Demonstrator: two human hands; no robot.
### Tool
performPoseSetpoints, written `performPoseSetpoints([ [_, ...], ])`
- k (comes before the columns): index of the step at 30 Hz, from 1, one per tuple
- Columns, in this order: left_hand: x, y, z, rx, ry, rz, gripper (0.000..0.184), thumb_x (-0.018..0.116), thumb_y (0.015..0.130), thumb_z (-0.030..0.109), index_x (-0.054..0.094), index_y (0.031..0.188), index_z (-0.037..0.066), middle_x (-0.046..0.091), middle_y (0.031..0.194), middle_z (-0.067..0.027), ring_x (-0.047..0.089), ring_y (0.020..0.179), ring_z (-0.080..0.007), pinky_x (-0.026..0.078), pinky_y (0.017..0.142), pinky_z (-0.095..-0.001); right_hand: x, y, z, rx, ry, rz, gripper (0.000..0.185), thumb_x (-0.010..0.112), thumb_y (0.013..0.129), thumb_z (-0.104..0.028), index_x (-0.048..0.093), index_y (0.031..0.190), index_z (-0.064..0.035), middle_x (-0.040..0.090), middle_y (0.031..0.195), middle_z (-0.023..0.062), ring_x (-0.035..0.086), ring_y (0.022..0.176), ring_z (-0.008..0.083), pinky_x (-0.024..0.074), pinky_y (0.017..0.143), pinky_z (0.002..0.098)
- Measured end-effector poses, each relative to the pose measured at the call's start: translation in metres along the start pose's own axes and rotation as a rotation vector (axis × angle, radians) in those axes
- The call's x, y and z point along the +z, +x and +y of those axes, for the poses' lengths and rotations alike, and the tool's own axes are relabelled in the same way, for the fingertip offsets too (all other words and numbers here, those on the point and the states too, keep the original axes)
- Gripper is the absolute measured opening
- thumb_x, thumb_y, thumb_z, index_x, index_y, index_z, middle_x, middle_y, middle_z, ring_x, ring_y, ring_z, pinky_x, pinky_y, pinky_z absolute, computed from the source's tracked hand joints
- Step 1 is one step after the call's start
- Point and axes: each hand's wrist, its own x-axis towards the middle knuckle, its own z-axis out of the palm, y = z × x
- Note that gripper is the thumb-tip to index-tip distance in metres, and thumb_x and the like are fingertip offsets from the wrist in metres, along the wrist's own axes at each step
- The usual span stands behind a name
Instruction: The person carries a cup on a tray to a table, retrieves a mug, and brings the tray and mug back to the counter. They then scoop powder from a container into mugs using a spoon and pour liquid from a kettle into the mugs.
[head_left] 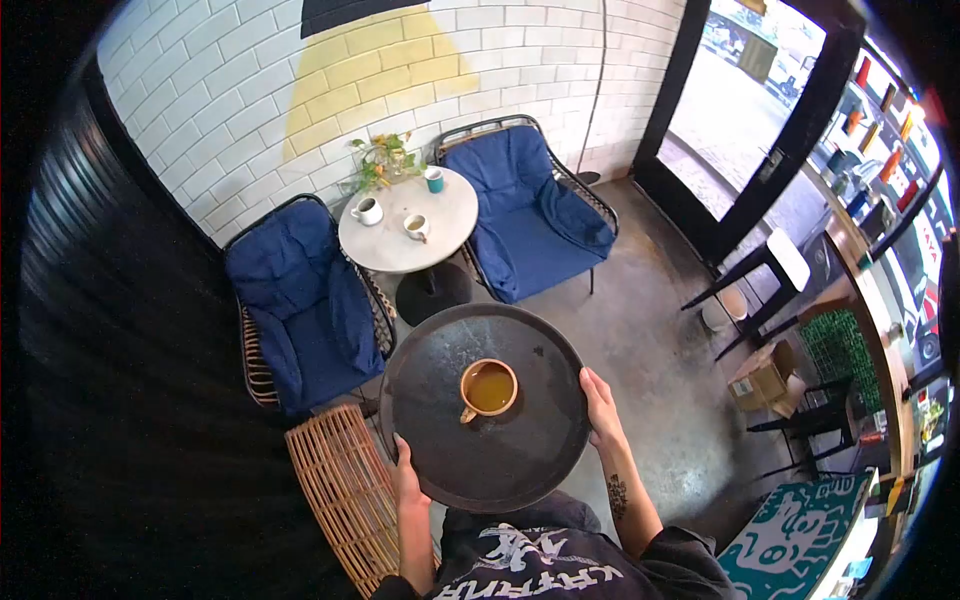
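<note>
A round dark serving tray [530, 450] is held level in front of my body. My left hand [407, 478] grips its near left rim, thumb on top and fingers hidden below. On the right rim, my right hand [601, 405] has the same kind of hold. A cup [490, 388] with yellowish-brown liquid stands near the tray's middle, its handle toward the lower left. Beyond the tray is a round white table [395, 250]. On it are a white cup [367, 211] with dark contents, another light cup [416, 227], a teal cup [434, 180] and a leafy plant [385, 160].
Blue cushioned chairs [300, 310] [530, 220] flank the table. A woven rattan bench [340, 480] is close by on my left. To the right are a stool [775, 265], a cardboard box [765, 385] and a long wooden counter [880, 340]. A glass door [740, 110] stands at the back right.
</note>
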Motion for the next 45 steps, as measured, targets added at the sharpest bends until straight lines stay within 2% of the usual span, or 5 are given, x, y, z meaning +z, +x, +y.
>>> performPoseSetpoints([
  [13, 0.012, 0.195, 0.183, 0.021, -0.216, 0.109, 0.078, 0.054, 0.098, 0.053, 0.032, 0.15, -0.001, 0.044, 0.149, -0.0195, 0.049, 0.131, -0.0355, 0.047, 0.105, -0.0495, 0.249, 0.24, -0.025, -0.094, -0.129, -0.345, 0.049, 0.04, 0.109, -0.037, 0.063, 0.122, 0.004, 0.068, 0.104, 0.0047, 0.06, 0.094, 0.0119, 0.0481, 0.086, 0.0271],
  [22, 0.017, 0.249, 0.256, 0.122, -0.343, 0.326, 0.079, 0.052, 0.098, 0.054, 0.03, 0.151, 0.0, 0.043, 0.15, -0.0185, 0.046, 0.134, -0.0334, 0.043, 0.109, -0.0473, 0.412, 0.438, 0.014, -0.305, -0.591, -0.519, 0.03, 0.064, 0.098, -0.019, 0.064, 0.117, 0.0035, 0.067, 0.091, 0.0053, 0.063, 0.075, 0.0112, 0.0517, 0.067, 0.0254],
  [29, 0.031, 0.282, 0.276, 0.204, -0.326, 0.45, 0.083, 0.054, 0.097, 0.054, 0.025, 0.154, 0.002, 0.035, 0.155, -0.0181, 0.041, 0.138, -0.0349, 0.04, 0.113, -0.0467, 0.534, 0.578, 0.083, -0.486, -0.896, -0.486, 0.075, 0.086, 0.072, -0.025, 0.05, 0.134, -0.0035, 0.062, 0.117, 0.0223, 0.065, 0.103, 0.0334, 0.0545, 0.087, 0.0423],
  [32, 0.023, 0.304, 0.268, 0.147, -0.406, 0.517, 0.078, 0.053, 0.099, 0.051, 0.025, 0.154, 0.004, 0.034, 0.156, -0.0189, 0.041, 0.138, -0.0347, 0.042, 0.111, -0.0481, 0.562, 0.617, 0.111, -0.607, -1.001, -0.541, 0.112, 0.092, 0.06, -0.023, 0.027, 0.151, -0.0094, 0.045, 0.137, 0.0279, 0.045, 0.127, 0.0442, 0.0414, 0.104, 0.0527],
  [45, 0.072, 0.355, 0.298, 0.083, -0.377, 0.738, 0.078, 0.055, 0.099, 0.048, 0.023, 0.155, 0.005, 0.034, 0.154, -0.0201, 0.042, 0.137, -0.0368, 0.042, 0.11, -0.0512, 0.561, 0.662, 0.112, -0.572, -1.232, -0.497, 0.099, 0.09, 0.056, -0.019, 0.038, 0.14, -0.0122, 0.058, 0.117, 0.0226, 0.061, 0.102, 0.0445, 0.0525, 0.085, 0.052],
])
